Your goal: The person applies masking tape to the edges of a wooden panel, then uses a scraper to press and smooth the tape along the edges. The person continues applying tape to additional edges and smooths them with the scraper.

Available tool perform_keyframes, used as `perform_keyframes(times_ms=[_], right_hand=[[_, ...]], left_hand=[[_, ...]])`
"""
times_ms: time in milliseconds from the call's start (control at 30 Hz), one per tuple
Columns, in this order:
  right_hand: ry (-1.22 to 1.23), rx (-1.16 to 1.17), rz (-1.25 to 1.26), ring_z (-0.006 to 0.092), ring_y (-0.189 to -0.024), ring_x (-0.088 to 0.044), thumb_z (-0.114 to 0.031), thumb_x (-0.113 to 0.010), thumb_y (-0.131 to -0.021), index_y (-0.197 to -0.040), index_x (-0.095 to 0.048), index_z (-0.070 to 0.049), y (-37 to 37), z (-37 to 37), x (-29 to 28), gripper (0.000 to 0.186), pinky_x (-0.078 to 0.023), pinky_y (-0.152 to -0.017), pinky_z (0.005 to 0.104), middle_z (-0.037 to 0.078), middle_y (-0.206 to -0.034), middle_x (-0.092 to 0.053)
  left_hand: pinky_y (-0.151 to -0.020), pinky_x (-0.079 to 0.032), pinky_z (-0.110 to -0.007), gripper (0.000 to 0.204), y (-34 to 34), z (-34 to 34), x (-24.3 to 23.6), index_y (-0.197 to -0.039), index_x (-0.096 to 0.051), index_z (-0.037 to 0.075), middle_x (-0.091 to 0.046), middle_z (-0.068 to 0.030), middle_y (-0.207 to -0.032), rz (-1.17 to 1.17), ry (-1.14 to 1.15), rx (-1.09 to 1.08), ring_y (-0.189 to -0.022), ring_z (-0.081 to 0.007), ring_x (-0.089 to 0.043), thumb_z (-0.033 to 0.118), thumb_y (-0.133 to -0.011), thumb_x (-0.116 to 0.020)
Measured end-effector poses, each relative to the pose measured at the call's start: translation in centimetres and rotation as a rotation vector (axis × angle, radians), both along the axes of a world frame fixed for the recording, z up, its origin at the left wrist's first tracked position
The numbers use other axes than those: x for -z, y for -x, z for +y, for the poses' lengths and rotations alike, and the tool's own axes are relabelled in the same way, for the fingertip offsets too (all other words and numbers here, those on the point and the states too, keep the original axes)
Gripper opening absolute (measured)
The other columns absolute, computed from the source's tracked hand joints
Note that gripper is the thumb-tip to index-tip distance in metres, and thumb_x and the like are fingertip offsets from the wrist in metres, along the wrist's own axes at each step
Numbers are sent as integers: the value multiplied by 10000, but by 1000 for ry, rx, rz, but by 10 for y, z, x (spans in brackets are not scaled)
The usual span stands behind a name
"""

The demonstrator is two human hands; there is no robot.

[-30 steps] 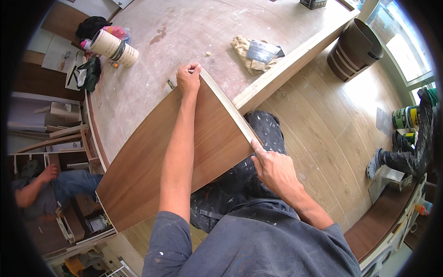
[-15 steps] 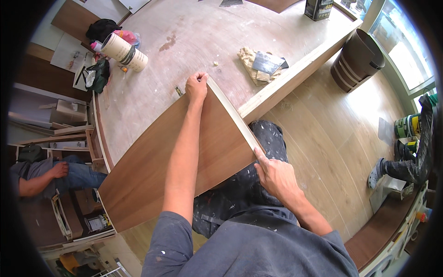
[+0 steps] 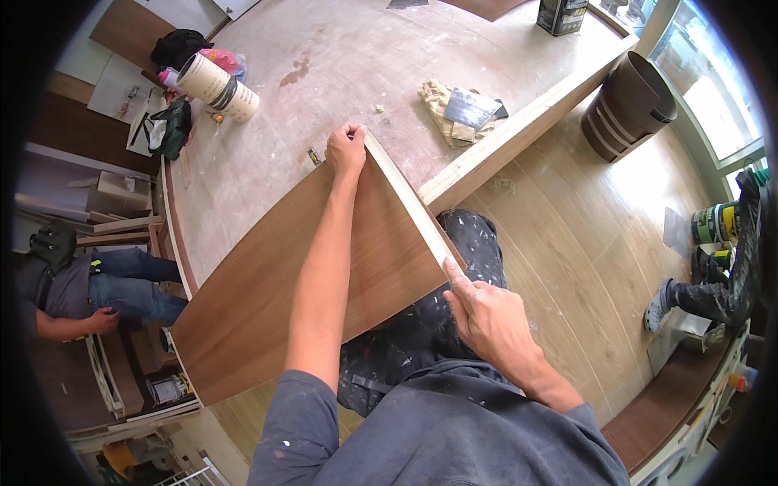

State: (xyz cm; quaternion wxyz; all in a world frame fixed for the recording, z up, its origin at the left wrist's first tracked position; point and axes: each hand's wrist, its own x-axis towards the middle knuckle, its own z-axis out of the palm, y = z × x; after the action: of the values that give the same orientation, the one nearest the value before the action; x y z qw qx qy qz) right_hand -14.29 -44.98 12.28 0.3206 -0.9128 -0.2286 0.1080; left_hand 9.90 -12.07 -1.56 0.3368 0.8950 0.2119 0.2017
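Observation:
A brown wood-faced panel (image 3: 267,283) stands tilted across my lap and the table's front, its pale narrow edge (image 3: 409,206) facing up. My left hand (image 3: 347,150) is closed at the far corner of that edge, its fingers curled over it. At the near end, my right hand (image 3: 486,316) lays a stretched, whitened index finger on the edge. Its thumb stands apart and the other fingers are bent. The panel's lower side is hidden.
On the broad dusty table (image 3: 324,73) are a cloth (image 3: 438,105) with flat scraper blades (image 3: 472,108), a cardboard tube (image 3: 219,87) and a metal can (image 3: 561,14). A brown bin (image 3: 628,109) stands on the floor at right. A co-worker (image 3: 73,292) is at far left, another person's leg (image 3: 713,300) at right.
My right index finger has shifted slightly up along the pale edge. My left hand stays at the corner. The co-worker at left has changed posture, the arm lower.

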Motion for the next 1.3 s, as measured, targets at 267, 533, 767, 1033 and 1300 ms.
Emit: perform_keyframes(times_ms=[267,533,767,1033,1300], right_hand=[[-6,-29,27,366,-706,-710,-232,-622,-1005,-1430,-538,-14,-1,2,-8,486,-561,-593,472,183,-821,-710],[-11,8,64,369,-726,-707,-231,-630,-1005,-1446,-568,-55,2,0,8,479,-563,-637,468,175,-808,-706],[-6,7,51,358,-742,-711,-232,-629,-1006,-1465,-553,-64,3,0,11,494,-566,-652,458,169,-808,-705],[-13,10,72,356,-737,-708,-231,-640,-999,-1471,-550,-75,3,1,12,506,-563,-651,458,165,-804,-701],[-1,20,80,356,-725,-707,-225,-646,-994,-1459,-562,-64,1,-2,17,499,-561,-643,459,168,-800,-701]], left_hand=[[-876,-526,-425,198,0,0,3,-949,-791,100,-741,-109,-988,-22,-8,-8,-944,-295,-698,285,-898,-743],[-864,-520,-432,174,5,-10,-1,-938,-781,80,-707,-108,-979,-118,-68,20,-941,-305,-682,246,-909,-737],[-854,-519,-437,171,7,-9,-1,-937,-777,73,-695,-109,-968,-150,-111,25,-924,-312,-678,237,-908,-743],[-854,-517,-437,172,8,-12,-5,-927,-765,68,-691,-104,-981,-173,-91,25,-929,-314,-675,235,-927,-721],[-856,-514,-439,177,7,-12,-3,-935,-765,69,-694,-106,-985,-135,-119,31,-932,-316,-676,239,-927,-716]])
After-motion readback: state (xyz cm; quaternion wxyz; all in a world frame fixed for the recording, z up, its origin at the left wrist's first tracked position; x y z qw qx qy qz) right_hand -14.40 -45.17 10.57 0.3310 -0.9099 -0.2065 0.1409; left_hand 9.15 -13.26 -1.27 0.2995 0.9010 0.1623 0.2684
